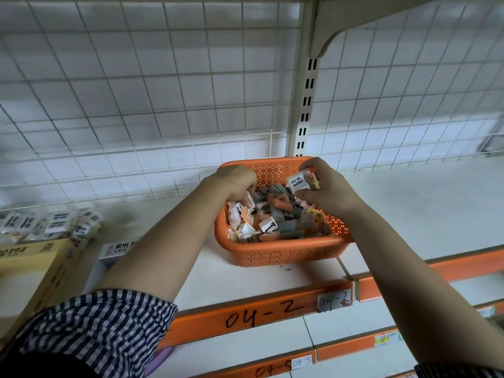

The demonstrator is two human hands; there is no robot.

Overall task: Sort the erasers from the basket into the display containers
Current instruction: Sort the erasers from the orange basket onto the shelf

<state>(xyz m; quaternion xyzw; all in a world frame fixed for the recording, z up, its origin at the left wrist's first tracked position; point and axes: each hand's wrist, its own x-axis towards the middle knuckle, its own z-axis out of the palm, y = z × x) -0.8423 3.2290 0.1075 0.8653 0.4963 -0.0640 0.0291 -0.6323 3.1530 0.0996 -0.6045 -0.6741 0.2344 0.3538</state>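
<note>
We recorded the orange perforated basket [286, 255] standing on the white shelf [245, 279], holding a mixed heap of erasers [281, 219]. Our left hand [234, 181] reached into the basket's left side, fingers curled down around erasers at the heap's edge, while our right hand [327, 192] pinched a small wrapped bunch [302, 181] just above the heap's far right part. A yellow display box [32, 266] stood well apart at the shelf's left.
</note>
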